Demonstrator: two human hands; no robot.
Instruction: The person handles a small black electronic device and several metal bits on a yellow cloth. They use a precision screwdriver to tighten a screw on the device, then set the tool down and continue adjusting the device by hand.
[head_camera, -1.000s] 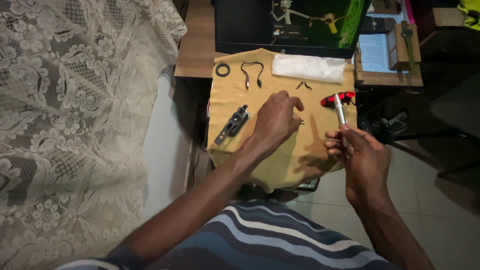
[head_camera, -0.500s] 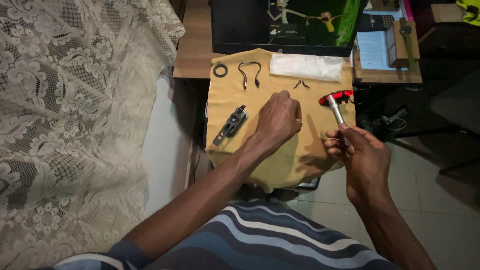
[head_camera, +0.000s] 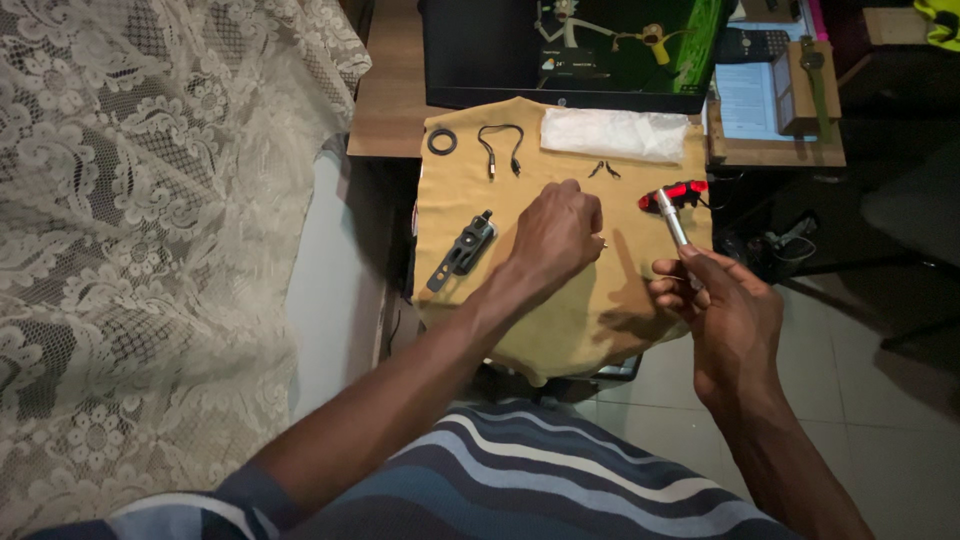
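My left hand (head_camera: 555, 235) rests knuckles-up on the tan cloth (head_camera: 470, 195), fingers curled, with a tiny bright metal piece (head_camera: 601, 239) pinched at its fingertips. Off the cloth's right edge, my right hand (head_camera: 725, 320) grips a slim silver cylindrical tool (head_camera: 672, 218). The tool points up and away toward a small red and black light (head_camera: 682, 190) lying at the cloth's right side. The tool's tip is close to the light; whether they touch I cannot tell.
On the cloth lie a black strap bracket (head_camera: 462, 250), a black ring (head_camera: 442, 141), a short black cable (head_camera: 502, 145), two tiny black pieces (head_camera: 603, 168) and a white plastic bag (head_camera: 615, 135). A monitor (head_camera: 580, 50) stands behind. A lace curtain (head_camera: 150, 250) hangs at left.
My left hand's fingers have curled in from a spread pose and closed around the small metal piece. My right hand and the silver tool have barely shifted.
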